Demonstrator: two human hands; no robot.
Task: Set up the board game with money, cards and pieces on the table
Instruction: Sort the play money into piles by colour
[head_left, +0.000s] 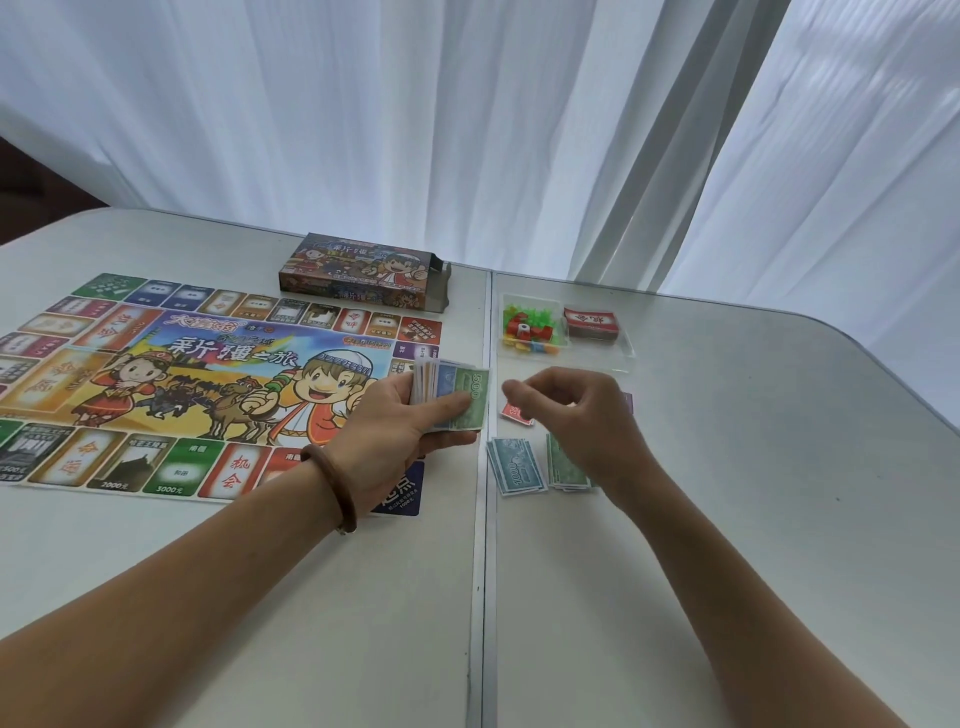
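Head view: left grip (410, 431) clasps banknote fan (460, 392); right grip (576, 421), loose and empty, over note piles (517, 465).

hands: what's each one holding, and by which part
Left hand grips the fanned money stack by its near end, thumb on top. Right hand appears empty.

Head view, single wide-angle camera. You wore it above the near edge of the table (260, 597). It faced forward and down, close over your left hand (400, 421), which held banknotes (457, 397), and your right hand (576, 415) at mid-frame. The game board (208, 384) lay at left, and the curtain (415, 104) filled the top.
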